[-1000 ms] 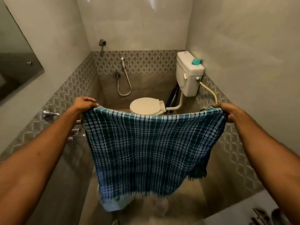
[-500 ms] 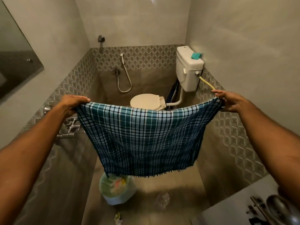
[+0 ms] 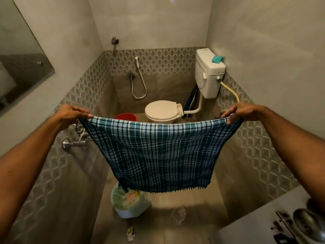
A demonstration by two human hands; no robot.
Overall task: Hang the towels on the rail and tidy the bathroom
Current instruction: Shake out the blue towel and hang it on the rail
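Checked towel (image 3: 158, 154) hangs spread in mid-air btwn both hands, top edge sagging. Left hand (image 3: 72, 113) pinches its left corner, right hand (image 3: 241, 112) the right. Towel hides part of red bucket (image 3: 125, 116) and top of bin (image 3: 128, 203). Clear wrapper (image 3: 177, 214) on floor is blurry.

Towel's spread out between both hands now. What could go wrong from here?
The towel hangs low, its fringe just above the open bin; it might dip into the rubbish. Litter on the floor could be a slip hazard. The left hand and right hand pinch only the corners, so one could slip.
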